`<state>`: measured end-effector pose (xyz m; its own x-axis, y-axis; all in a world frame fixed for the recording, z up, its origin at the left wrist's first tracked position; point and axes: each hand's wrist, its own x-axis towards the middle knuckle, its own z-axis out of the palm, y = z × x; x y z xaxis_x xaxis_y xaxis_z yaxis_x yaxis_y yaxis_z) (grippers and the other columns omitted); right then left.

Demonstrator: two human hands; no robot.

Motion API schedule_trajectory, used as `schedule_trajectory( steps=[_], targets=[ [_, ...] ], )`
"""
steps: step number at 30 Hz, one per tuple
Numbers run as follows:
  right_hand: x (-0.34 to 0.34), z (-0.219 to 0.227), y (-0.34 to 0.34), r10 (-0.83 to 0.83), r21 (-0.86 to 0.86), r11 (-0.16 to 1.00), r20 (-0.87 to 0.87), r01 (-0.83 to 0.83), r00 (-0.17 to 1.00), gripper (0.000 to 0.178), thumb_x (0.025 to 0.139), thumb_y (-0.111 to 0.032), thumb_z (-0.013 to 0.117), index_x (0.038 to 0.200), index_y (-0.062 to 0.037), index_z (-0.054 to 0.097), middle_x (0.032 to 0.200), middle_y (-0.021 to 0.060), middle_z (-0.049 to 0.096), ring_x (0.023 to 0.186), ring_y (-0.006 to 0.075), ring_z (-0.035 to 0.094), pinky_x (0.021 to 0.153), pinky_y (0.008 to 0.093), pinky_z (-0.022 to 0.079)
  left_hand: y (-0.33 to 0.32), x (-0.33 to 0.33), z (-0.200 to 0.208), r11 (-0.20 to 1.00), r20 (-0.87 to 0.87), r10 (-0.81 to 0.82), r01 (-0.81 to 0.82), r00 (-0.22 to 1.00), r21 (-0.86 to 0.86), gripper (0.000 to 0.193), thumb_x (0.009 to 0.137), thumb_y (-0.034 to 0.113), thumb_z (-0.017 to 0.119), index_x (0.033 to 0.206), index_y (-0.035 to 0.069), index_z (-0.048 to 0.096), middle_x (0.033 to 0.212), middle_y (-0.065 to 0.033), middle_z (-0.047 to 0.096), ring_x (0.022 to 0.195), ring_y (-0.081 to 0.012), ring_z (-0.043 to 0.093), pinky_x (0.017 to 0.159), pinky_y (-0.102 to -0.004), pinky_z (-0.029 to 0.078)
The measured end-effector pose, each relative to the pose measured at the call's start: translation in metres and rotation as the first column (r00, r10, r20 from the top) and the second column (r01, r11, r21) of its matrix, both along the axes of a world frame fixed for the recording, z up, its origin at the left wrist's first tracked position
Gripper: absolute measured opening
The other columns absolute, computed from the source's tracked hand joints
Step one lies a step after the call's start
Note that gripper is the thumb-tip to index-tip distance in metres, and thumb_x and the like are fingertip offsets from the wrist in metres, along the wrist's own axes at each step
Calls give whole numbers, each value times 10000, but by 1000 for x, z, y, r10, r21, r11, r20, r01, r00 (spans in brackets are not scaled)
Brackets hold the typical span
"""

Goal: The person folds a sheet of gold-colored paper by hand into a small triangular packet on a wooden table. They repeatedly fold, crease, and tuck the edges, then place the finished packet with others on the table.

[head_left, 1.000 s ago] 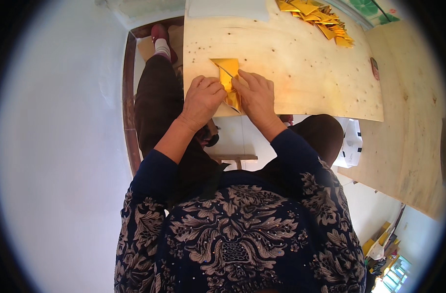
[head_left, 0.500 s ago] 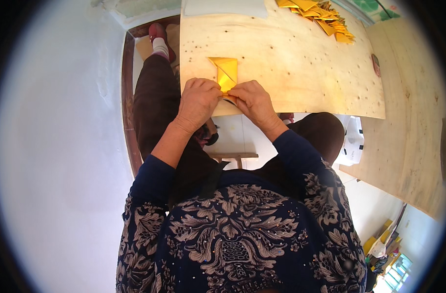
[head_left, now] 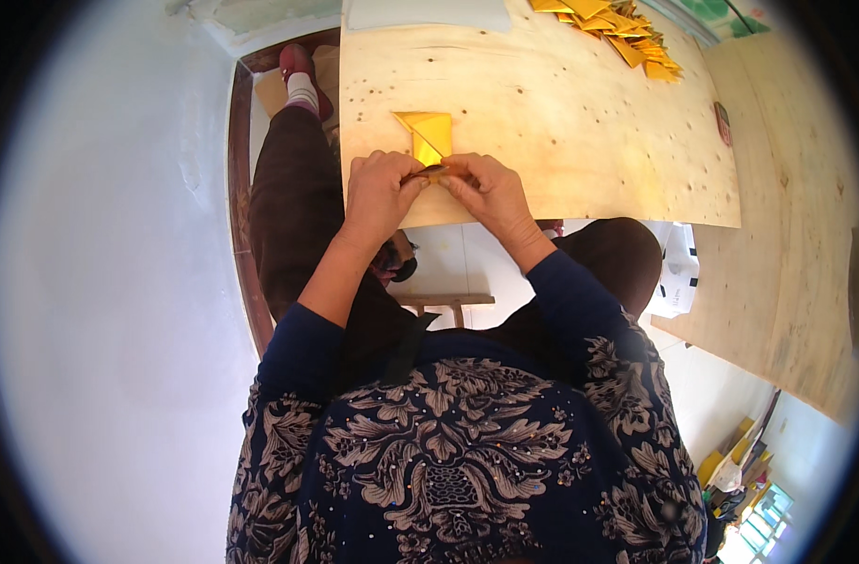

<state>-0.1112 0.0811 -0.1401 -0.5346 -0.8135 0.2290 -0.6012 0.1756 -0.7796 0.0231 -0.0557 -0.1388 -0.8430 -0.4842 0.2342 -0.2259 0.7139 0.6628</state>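
A sheet of shiny gold paper (head_left: 431, 134), partly folded, lies near the front left of the light wooden table (head_left: 580, 141). Its far part is flat, with a diagonal crease and a pointed corner sticking out to the left. My left hand (head_left: 382, 188) pinches the near edge at its left end. Opposite it, my right hand (head_left: 486, 188) pinches the same edge at its right end. Between the two hands the near edge is lifted and bent, showing a darker underside. The fingertips partly hide this fold.
A heap of folded gold paper pieces (head_left: 627, 38) lies at the table's far side. A pale sheet (head_left: 429, 13) is at the far left, and a small red object (head_left: 723, 124) sits by the right edge. Below on the right hangs a white bag (head_left: 676, 271).
The near edge of the gold paper has been raised and bent further up and away from me. Both hands have shifted slightly, still pinching it.
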Motion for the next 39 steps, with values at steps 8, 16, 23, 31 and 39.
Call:
schedule_trajectory(
  steps=[8, 16, 23, 31, 39],
  targets=[
    [-15, 5, -21, -111, 298, 950, 32, 96, 993, 244, 814, -308, 736, 882, -75, 707, 752, 105, 703, 692, 253, 684, 623, 349, 526, -5, -10, 1, 957, 100, 89, -113, 991, 269, 370, 823, 63, 703, 1186, 37, 634, 882, -85, 697, 810, -198, 664, 759, -301, 511],
    [-26, 0, -28, -129, 429, 898, 42, 98, 991, 272, 788, -369, 707, 852, -105, 710, 775, 68, 713, 732, 246, 685, 647, 371, 525, -16, 21, -9, 897, -179, 409, -357, 895, 263, 127, 866, 37, 672, 988, 9, 698, 901, -61, 677, 795, -135, 634, 740, -258, 496],
    [-27, -4, -30, -160, 469, 876, 61, 113, 985, 255, 803, -362, 676, 873, -118, 702, 769, 59, 705, 734, 250, 678, 652, 374, 522, 8, 19, -16, 933, -141, 324, -291, 936, 212, 341, 796, 87, 723, 1130, 116, 663, 895, -20, 687, 809, -204, 617, 782, -325, 459],
    [-27, -5, -26, -163, 451, 888, 138, 85, 977, 275, 822, -371, 664, 905, -110, 689, 802, 57, 705, 759, 240, 678, 670, 366, 517, -1, -2, -4, 906, 26, 252, -245, 968, 344, 446, 810, 124, 729, 1230, 45, 602, 823, -68, 715, 691, -183, 665, 701, -288, 525],
    [-27, -5, -30, -181, 469, 879, 146, 93, 973, 313, 801, -384, 698, 932, -101, 686, 805, 51, 704, 764, 225, 679, 671, 350, 514, 1, -11, 5, 905, 281, 254, -330, 926, 270, 368, 827, 203, 687, 1169, 85, 617, 811, -23, 713, 810, -211, 671, 876, -379, 383]
  ],
)
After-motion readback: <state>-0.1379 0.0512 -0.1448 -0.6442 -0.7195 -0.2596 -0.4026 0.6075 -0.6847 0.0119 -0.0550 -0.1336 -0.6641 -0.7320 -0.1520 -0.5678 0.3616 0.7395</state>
